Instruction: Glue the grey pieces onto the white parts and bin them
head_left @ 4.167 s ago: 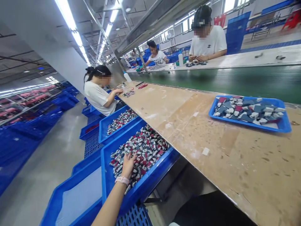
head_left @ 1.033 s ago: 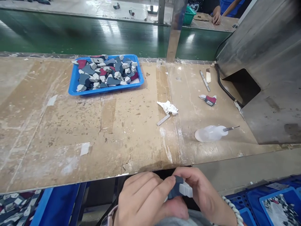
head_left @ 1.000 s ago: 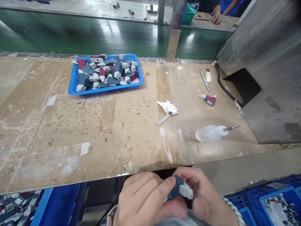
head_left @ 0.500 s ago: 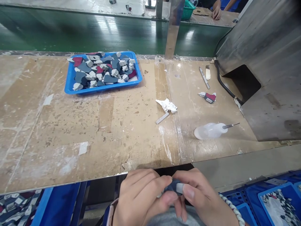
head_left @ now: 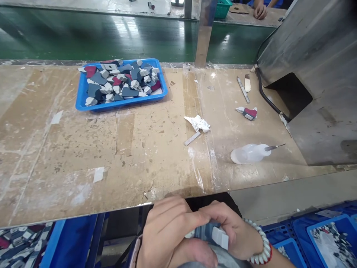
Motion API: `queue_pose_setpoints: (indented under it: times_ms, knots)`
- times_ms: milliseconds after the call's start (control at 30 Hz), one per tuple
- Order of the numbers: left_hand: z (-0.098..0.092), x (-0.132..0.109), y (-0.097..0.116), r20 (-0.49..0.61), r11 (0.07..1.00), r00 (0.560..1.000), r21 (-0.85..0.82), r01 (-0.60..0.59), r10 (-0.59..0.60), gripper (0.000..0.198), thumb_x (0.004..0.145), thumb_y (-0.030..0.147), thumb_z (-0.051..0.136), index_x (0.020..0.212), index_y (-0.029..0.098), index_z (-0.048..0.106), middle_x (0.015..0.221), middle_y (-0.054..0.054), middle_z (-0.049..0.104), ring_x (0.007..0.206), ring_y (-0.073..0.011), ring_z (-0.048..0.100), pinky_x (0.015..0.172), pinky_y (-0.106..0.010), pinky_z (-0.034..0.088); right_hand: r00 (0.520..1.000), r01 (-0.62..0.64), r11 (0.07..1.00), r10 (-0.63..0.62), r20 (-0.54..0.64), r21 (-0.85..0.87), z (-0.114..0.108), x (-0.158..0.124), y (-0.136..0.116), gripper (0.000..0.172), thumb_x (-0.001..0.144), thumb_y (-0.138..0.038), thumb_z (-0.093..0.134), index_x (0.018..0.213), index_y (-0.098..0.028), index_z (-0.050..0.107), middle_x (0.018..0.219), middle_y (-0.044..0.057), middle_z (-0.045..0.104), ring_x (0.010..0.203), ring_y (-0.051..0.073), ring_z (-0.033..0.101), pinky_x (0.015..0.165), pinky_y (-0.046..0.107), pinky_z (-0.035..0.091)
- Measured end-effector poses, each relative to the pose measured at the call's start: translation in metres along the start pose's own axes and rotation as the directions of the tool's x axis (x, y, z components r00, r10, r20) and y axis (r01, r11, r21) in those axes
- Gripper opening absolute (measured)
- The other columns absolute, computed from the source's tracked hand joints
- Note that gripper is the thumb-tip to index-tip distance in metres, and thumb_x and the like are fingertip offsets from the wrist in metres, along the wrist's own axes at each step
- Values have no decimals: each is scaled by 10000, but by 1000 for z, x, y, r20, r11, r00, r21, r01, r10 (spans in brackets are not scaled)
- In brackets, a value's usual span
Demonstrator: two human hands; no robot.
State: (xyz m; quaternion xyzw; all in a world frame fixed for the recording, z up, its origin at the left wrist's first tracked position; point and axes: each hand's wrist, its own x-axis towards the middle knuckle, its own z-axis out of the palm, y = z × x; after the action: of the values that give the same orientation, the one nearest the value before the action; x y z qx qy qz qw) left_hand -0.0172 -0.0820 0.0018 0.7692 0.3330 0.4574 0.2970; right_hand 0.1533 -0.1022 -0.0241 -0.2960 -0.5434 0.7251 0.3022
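- Your left hand (head_left: 170,230) and right hand (head_left: 237,238) are meeting low in the view, just below the near edge of the table (head_left: 125,149), and both are closing their grip on one small dark-grey and white piece (head_left: 216,233).
- Your fingers are covering most of that piece; only a white block end and a strip of grey are showing, so its full shape is staying hard to make out.
- The bottom edge of the view is cutting off both wrists; a beaded bracelet (head_left: 260,242) is sitting on the right one.
- Far across the table, a blue tray (head_left: 83,106) is carrying a heap of similar grey, white and red pieces, well apart from your hands.
- Near the middle, a crumpled white scrap (head_left: 198,123) is lying just beside a thin flat strip (head_left: 192,138).
- To the right, a squeeze bottle (head_left: 248,153) is lying on its side, nozzle pointing toward the metal housing (head_left: 315,74).
- One loose red and grey piece (head_left: 247,112) is resting near that housing.
- Blue bins at both lower corners are only partly showing.
- Another person's hand (head_left: 260,10) is being cut off by the top edge.
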Motion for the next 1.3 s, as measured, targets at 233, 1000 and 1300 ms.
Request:
queue_pose_setpoints:
  times_ms: [233,1000,1300]
  knots:
    - [-7,4,11,104,996,992,47,-78,73,348,1014,478,479,1039,147,585,590,14,625,522,-120,595,531,-265,471,994,59,996,-53,-96,63,4,-2,5,693,852,-855,434,655,-206,574,489,17,507,439,134,440,424,243,415]
    - [-14,-4,0,25,992,997,107,65,-68,265,1039,396,503,970,178,636,696,6,675,598,-122,630,574,-257,486,980,-13,998,0,-199,-64,10,-16,-5,775,933,-817,242,756,-165,621,540,33,557,442,119,480,462,244,396]
    - [-6,-10,-28,-239,858,970,487,163,-49,148,958,93,608,1082,154,661,1018,-75,685,995,-205,619,935,-348,485,70,154,817,-570,-819,-556,-38,-29,-25,211,839,-264,765,970,-219,607,841,19,563,721,182,544,741,353,476]
